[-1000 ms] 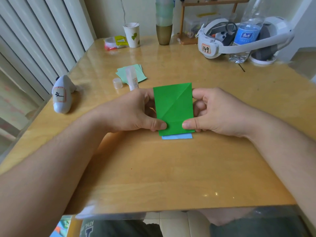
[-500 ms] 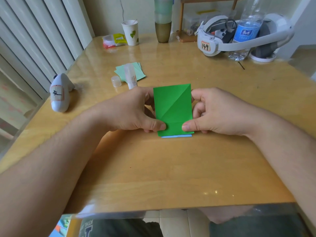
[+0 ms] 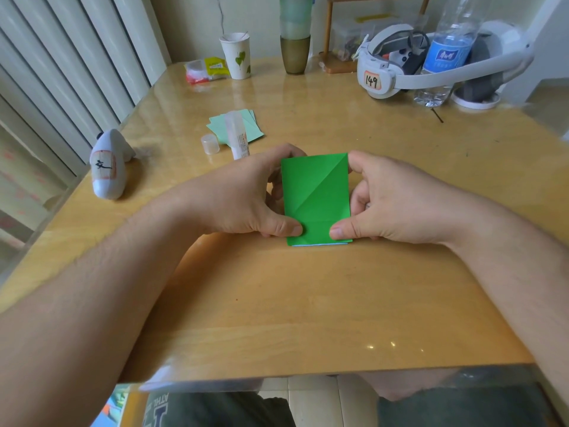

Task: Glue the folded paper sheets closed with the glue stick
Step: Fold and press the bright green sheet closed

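Note:
A folded green paper sheet lies in the middle of the wooden table, over a blue sheet of which only a thin edge shows at the bottom. My left hand pinches the green sheet's left side, thumb on its lower corner. My right hand pinches the right side the same way. The uncapped glue stick lies behind my left hand, partly on a pile of pale green sheets. Its clear cap stands beside it.
A white controller lies at the left edge. At the back stand a paper cup, a snack packet, a tall tumbler, a white headset and a water bottle.
The green sheet has slid toward me over the blue sheet, so the blue strip at the bottom has shrunk to a sliver. Both hands kept their hold.

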Demonstrator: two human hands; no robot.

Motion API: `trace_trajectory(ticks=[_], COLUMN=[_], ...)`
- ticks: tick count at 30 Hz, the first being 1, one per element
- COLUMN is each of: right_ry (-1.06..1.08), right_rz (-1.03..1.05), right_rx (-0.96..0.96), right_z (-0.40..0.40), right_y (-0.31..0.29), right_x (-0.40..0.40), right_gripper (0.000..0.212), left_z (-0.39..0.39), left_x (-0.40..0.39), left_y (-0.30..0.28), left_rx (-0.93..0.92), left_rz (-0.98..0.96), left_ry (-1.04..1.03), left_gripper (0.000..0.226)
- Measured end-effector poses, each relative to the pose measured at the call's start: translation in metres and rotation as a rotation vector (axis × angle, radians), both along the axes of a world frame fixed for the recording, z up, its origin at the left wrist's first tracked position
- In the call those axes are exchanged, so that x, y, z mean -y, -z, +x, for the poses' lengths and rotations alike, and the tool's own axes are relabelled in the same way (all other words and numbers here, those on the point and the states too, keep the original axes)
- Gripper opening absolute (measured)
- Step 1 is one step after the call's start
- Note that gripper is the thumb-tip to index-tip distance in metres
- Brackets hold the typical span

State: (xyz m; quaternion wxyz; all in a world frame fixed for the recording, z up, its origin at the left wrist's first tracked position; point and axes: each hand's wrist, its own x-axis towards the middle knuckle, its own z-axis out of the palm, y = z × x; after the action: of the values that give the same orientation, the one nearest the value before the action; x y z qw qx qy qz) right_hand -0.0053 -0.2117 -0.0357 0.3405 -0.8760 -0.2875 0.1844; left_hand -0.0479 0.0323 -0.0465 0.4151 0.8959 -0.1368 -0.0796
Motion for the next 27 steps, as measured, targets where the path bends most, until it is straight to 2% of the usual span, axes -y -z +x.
trace_trajectory(ticks=[15,27], right_ry=[0.025,0.030], right_rz=[-0.107,-0.143], right_rx=[0.075,0.118], right_z=[-0.0036,-0.0053], right_y=[-0.0016,-0.0024], right_x=[-0.0018,-0.0034], right_gripper=[0.060,0.065], left_z=[-0.0018,-0.0039], left_x=[0.0011,0.0036], left_y=[-0.0006,-0.0016], left_rx=[0.018,0.114], left_rz=[0.049,0.158], left_ry=[-0.008,-0.024], left_gripper=[0.075,0.074])
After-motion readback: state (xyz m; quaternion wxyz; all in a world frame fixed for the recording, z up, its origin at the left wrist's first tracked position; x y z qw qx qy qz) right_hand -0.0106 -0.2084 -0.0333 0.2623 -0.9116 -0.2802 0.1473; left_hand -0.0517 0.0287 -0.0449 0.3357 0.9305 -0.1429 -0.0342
